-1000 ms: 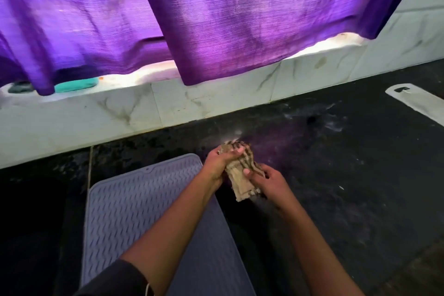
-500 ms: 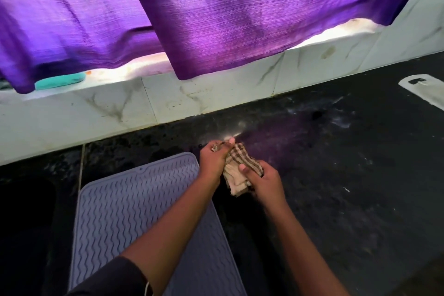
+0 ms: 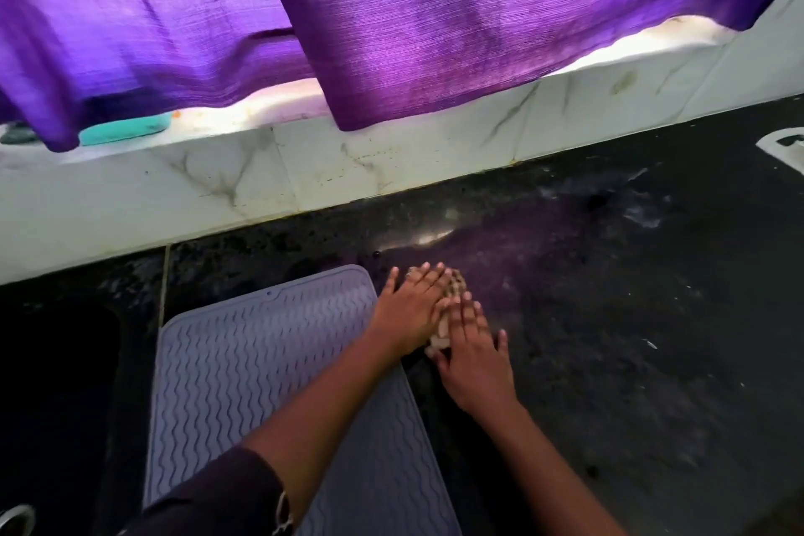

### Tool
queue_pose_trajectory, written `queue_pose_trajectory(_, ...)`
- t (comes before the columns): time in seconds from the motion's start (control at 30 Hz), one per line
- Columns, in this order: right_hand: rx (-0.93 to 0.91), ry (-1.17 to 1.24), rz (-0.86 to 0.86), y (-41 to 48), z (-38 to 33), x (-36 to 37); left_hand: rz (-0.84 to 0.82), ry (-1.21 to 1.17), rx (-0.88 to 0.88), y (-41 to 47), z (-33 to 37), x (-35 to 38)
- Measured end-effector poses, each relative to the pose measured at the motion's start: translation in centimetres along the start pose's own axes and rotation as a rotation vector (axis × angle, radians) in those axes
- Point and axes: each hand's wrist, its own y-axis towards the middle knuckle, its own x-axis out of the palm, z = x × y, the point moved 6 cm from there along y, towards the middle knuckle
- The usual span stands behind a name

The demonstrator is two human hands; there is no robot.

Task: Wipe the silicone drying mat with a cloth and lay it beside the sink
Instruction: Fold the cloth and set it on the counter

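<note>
A grey silicone drying mat [image 3: 243, 383] with a wavy ribbed pattern lies flat on the black counter, just right of the dark sink [image 3: 56, 383]. A folded brown checked cloth [image 3: 444, 329] sits on the counter by the mat's far right corner. My left hand [image 3: 411, 309] lies flat on the cloth with straight fingers. My right hand [image 3: 472, 355] lies flat beside it, fingers spread over the cloth's near end. Most of the cloth is hidden under both hands.
Purple curtains [image 3: 391, 13] hang over a white marble ledge [image 3: 304, 170] at the back. A teal soap dish [image 3: 124, 130] sits on the ledge at left. A white cutting board [image 3: 787, 146] shows at the right edge. The black counter [image 3: 631, 318] stretches to the right.
Both hands held the cloth up and folded it between curled fingers; now the cloth is down on the counter and both hands press flat on it.
</note>
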Motion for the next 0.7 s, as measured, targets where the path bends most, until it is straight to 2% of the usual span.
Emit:
queue_pose_trajectory(0.1,0.008,-0.017,-0.105,0.8,0.3,1.0,-0.089,-0.048,-0.086,0.8,0.0,0.6)
queue_pose_trajectory(0.2,0.015,-0.058,-0.311,2.6,0.8,-0.3,-0.258,-0.235,-0.118,1.3,0.2,-0.2)
queue_pose_trajectory(0.27,-0.014,-0.125,-0.293,3.2,0.4,-2.1,-0.183,-0.312,-0.121,-0.2,-0.9,-1.5)
queue_pose_trajectory(0.33,-0.065,-0.135,-0.124,3.1,-1.1,-3.7,-0.028,-0.354,-0.179,-3.1,-3.3,-3.0)
queue_pose_trajectory(0.4,-0.135,-0.065,-0.032,2.5,-3.8,-4.3,0.079,-0.369,-0.281,-6.8,-6.6,-4.1)
queue_pose_trajectory(0.53,-0.315,0.004,-0.121,2.7,-10.1,-2.5,0.244,-0.316,-0.515,-13.7,-14.9,-7.1)
queue_pose_trajectory(0.63,-0.386,0.027,-0.176,4.7,-13.8,-1.4,0.231,-0.222,-0.680,-17.4,-21.1,-9.0)
queue_pose_trajectory(0.7,-0.390,0.014,-0.184,6.8,-15.4,-1.1,0.103,-0.161,-0.738,-18.6,-23.9,-9.2)
